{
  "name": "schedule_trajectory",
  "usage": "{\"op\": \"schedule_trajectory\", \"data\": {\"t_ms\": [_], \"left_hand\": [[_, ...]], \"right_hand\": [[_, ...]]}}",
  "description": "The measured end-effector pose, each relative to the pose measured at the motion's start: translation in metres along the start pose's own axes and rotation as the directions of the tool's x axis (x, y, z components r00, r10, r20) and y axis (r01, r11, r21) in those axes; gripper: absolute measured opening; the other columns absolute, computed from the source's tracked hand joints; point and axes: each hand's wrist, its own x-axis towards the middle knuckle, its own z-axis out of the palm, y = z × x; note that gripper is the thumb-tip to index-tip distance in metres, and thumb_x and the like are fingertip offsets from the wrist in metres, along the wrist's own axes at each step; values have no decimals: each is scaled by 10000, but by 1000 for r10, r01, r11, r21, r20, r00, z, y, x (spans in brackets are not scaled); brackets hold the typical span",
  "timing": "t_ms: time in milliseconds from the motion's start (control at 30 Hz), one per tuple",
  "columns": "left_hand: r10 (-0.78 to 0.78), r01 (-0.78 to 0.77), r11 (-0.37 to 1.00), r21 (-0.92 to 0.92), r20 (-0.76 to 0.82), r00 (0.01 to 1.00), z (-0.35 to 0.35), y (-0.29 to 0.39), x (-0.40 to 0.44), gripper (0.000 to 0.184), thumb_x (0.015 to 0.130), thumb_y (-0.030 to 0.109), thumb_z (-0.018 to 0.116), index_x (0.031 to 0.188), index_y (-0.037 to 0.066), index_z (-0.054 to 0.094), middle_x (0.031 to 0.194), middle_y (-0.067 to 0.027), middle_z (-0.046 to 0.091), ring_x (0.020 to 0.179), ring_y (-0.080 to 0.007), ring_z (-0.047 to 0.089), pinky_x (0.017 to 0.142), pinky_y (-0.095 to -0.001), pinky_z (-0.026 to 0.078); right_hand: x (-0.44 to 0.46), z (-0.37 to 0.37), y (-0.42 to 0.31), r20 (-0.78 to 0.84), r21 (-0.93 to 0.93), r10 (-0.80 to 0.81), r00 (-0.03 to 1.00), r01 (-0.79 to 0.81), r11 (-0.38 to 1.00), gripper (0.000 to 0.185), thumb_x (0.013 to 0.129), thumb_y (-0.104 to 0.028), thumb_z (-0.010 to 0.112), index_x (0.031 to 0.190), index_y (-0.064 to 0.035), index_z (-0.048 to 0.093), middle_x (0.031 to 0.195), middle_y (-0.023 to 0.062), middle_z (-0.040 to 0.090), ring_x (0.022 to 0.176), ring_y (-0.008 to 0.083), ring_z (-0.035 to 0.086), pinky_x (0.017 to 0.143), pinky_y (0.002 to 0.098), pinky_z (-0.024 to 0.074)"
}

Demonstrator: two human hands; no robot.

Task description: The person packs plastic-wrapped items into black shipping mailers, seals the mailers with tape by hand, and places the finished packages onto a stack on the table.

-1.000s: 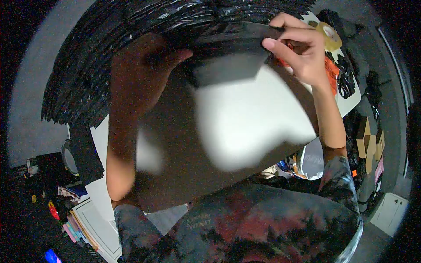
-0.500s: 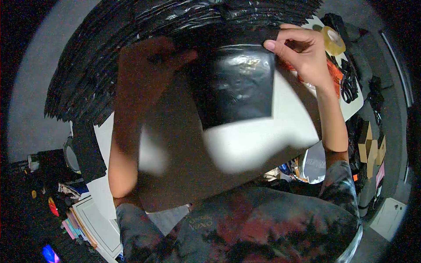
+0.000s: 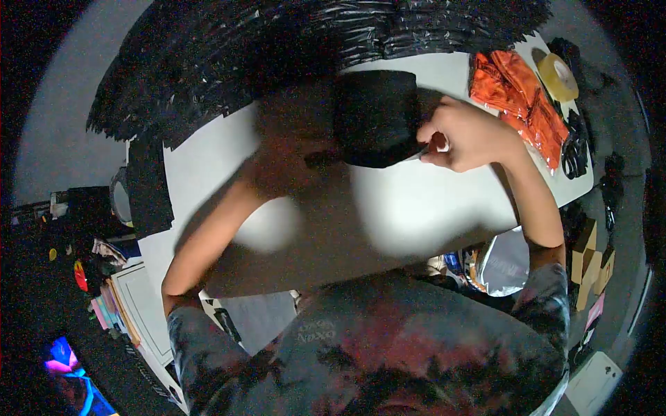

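A black plastic bag [image 3: 378,114] is above the white table, in front of my chest. My right hand [image 3: 468,135] is closed, its thumb and fingers pinching the bag's near right corner. My left hand [image 3: 291,156] lies in deep shadow at the bag's near left side. Its fingers look pinched together at that edge, though the shadow blurs their outline. The bag reaches away from my hands toward a wide, fanned pile of black plastic bags [image 3: 187,76] at the back of the table.
An orange item in clear plastic [image 3: 520,97] lies at the right, beside a roll of yellowish tape [image 3: 558,76] and a black cable bundle [image 3: 575,147]. Small cardboard boxes [image 3: 588,267] stand beyond the white table [image 3: 409,215] at right. A silvery bag [image 3: 505,263] is near my right elbow.
Both hands have come down toward me, from the bag's far edge level to its near edge level. The bag now reaches away from my hands instead of hanging toward me, and looks darker.
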Motion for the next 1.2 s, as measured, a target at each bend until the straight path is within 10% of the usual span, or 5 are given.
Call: {"op": "schedule_trajectory", "data": {"t_ms": [167, 467, 700, 867, 1200], "left_hand": [[451, -278, 850, 448, -344, 823, 12, -29, 35, 827, 706, 247, 841, 1466, 190, 520, 1547, -171, 470, 1410, -419, 447, 1184, -565, 343], [291, -244, 900, 360, -81, 953, 3, -14, 46, 1033, 676, 388, 895, 1561, 201, 395, 1662, -161, 287, 1516, -437, 278, 1206, -594, 284], [328, -299, 887, 351, -22, 945, -3, -7, 45, 856, 822, 612, 730, 1519, 189, 469, 1644, -165, 331, 1516, -431, 285, 1206, -592, 275], [327, -298, 894, 335, -32, 944, 1, -13, 46, 585, 1007, 403, 586, 1514, 134, 471, 1628, -143, 374, 1517, -399, 299, 1235, -572, 214], [232, -212, 957, 198, -88, 969, -7, -2, 43, 589, 1001, 311, 614, 1524, 98, 446, 1613, -125, 406, 1505, -381, 333, 1249, -548, 204]], "right_hand": [[2, -3, -3, 8, 24, 91, 996, -91, 996, 223, 747, -235, 853, 767, -59, 719, 696, 81, 689, 721, 262, 668, 752, 379, 510], [0, 3, -11, -63, -16, 62, 996, -63, 998, 269, 743, -269, 866, 706, -51, 713, 677, 100, 681, 654, 308, 640, 719, 388, 495], [3, -2, -5, 48, -20, 163, 985, -162, 987, 330, 842, -314, 823, 675, -63, 691, 573, 106, 569, 597, 307, 556, 696, 403, 418], [1, -4, 1, -9, 57, 151, 989, -150, 987, 369, 906, -310, 779, 687, -30, 681, 552, 101, 554, 530, 260, 543, 587, 370, 428], [7, -2, 14, 112, 329, 368, 923, -384, 863, 432, 979, -333, 714, 705, 1, 694, 571, 31, 620, 523, 103, 564, 526, 302, 439]]}}
